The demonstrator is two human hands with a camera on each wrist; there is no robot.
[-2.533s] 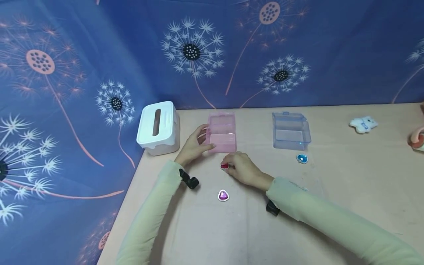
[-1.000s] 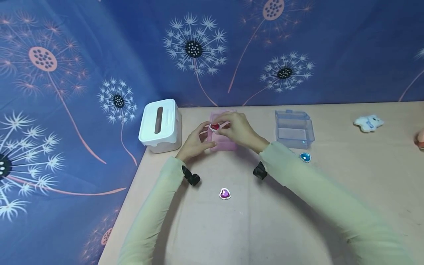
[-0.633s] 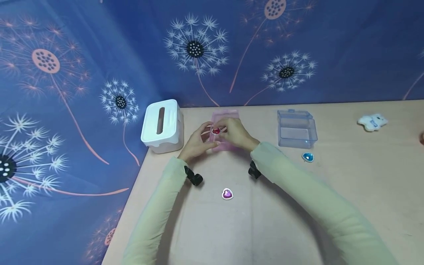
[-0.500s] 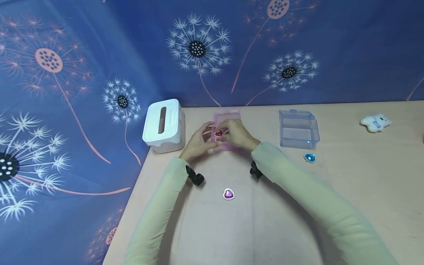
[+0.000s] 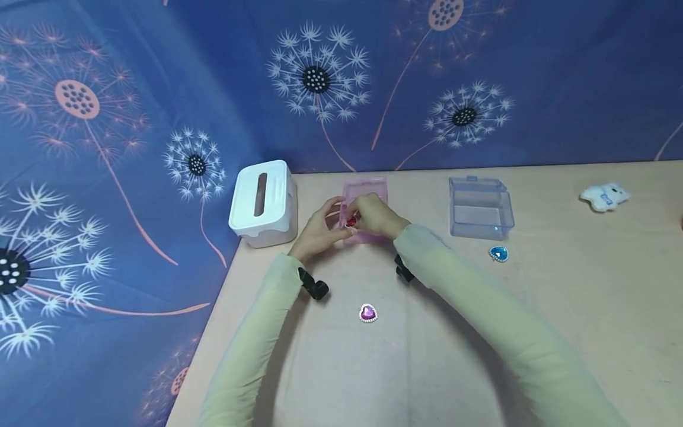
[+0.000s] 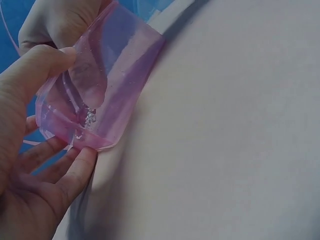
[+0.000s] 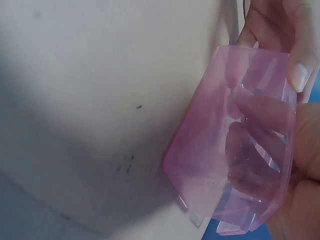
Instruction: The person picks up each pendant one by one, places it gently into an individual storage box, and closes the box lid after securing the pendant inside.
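My left hand (image 5: 315, 236) holds the left side of an open pink clear plastic box (image 5: 365, 187), thumb at the near corner and fingers round the far side. In the left wrist view the thumb lies over the rim of the box (image 6: 132, 75), fingertips against its end. My right hand (image 5: 377, 214) reaches into it, pinching a red gem (image 5: 350, 222) with a rhinestone edge. Through the pink wall (image 7: 200, 150) in the right wrist view, the fingers show down inside; they mostly hide the gem. A purple heart gem (image 5: 368, 313) lies on the table nearer me.
A white lidded box (image 5: 261, 201) with a slot stands left of the pink one. To the right are an open blue clear box (image 5: 481, 218), a blue heart gem (image 5: 498, 254) before it, and a small white plush animal (image 5: 605, 197). A patterned blue cloth (image 5: 224, 71) hangs behind.
My right hand has carried the red gem from the table in front of the pink box up over it, then down inside. The left hand keeps its hold on the box.
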